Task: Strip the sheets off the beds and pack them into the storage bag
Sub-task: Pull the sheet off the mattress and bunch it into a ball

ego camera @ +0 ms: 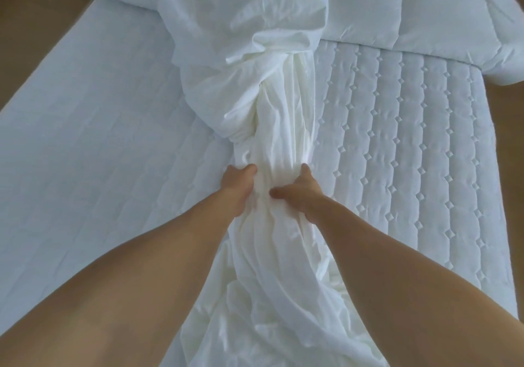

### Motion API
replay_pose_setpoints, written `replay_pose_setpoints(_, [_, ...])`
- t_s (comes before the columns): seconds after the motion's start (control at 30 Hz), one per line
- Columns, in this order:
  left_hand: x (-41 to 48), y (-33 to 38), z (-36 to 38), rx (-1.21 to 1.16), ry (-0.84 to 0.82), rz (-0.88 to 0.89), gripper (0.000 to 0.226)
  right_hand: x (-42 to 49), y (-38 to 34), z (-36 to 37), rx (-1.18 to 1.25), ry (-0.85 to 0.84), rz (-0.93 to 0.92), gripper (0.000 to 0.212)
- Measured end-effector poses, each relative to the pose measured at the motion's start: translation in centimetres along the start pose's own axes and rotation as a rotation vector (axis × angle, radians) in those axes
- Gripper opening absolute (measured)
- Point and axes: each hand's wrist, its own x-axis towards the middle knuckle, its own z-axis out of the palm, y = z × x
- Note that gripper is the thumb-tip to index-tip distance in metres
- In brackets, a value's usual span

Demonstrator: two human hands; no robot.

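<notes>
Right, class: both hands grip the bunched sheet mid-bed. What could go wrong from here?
The sheet disappears at its far end into the crumpled bedding heap; pulling may drag that heap along or snag. The left hand and right hand grip one narrow bunch, so the loose folds nearer the person might trail or slip free.

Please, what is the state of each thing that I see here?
sheet: bunched into a long rope along the bed.
left hand: grips the sheet.
right hand: grips the sheet.
quilted mattress pad: uncovered, lying flat.
duvet: lying at the far end of the bed.
</notes>
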Motion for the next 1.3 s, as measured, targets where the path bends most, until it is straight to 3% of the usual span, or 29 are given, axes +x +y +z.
replay_pose_setpoints(0.07, [-1.2,0.6,0.0,-0.06,-0.056,0.008,0.024,-0.4,-0.7,-0.1,0.066,0.05,-0.065,0.049])
replay_pose_setpoints(0.13, [-2.8,1.5,-0.1,-0.066,-0.052,0.061,0.009,-1.6,-1.6,-0.9,0.175,0.094,-0.118,0.022])
replay_pose_setpoints(0.33, [-11.5,3.3,0.1,-0.046,0.106,0.24,0.025,-9.0,-2.3,-4.0,0.235,0.271,-0.352,0.016])
replay_pose_setpoints(0.5, [-18.5,0.8,0.1,0.061,0.113,0.335,0.021,-15.7,1.1,-5.5,0.19,0.311,-0.448,0.005])
replay_pose_setpoints(0.67, [-23.4,-8.1,0.0,0.326,0.144,0.438,0.026,-20.5,10.1,-4.8,-0.051,0.488,-0.536,0.019])
replay_pose_setpoints(0.73, [-24.7,-12.7,-0.3,0.441,0.087,0.426,0.028,-22.0,15.1,-3.3,-0.169,0.531,-0.503,0.023])
replay_pose_setpoints(0.83, [-24.8,-18.7,-1.5,0.698,-0.081,0.314,0.022,-23.2,21.7,-1.2,-0.493,0.434,-0.315,0.015])
replay_pose_setpoints(0.9, [-24.8,-21.5,-3.1,0.68,-0.166,0.214,0.018,-23.9,25.2,-0.1,-0.656,0.327,-0.205,0.019])
replay_pose_setpoints(0.97, [-24.6,-22.6,-4.4,0.642,-0.131,0.23,0.021,-24.2,26.3,0.1,-0.629,0.287,-0.197,0.019])
replay_pose_setpoints(1.03, [-24.2,-21.9,-4.9,0.679,0.022,0.369,0.027,-24.2,25.7,-0.1,-0.657,0.285,-0.221,0.016])
replay_pose_setpoints(1.1, [-23.3,-19.9,-4.6,0.687,0.189,0.557,0.047,-24.0,24.5,-0.4,-0.705,0.308,-0.216,0.022])
replay_pose_setpoints(1.2, [-21.2,-16.2,-3.6,0.731,0.247,0.734,0.075,-23.7,21.4,-0.7,-0.399,0.467,-0.315,0.067])
replay_pose_setpoints(1.3, [-18.1,-13.5,-2.8,0.827,0.286,0.683,0.089,-21.3,16.9,-0.6,-0.298,0.479,-0.443,0.094])
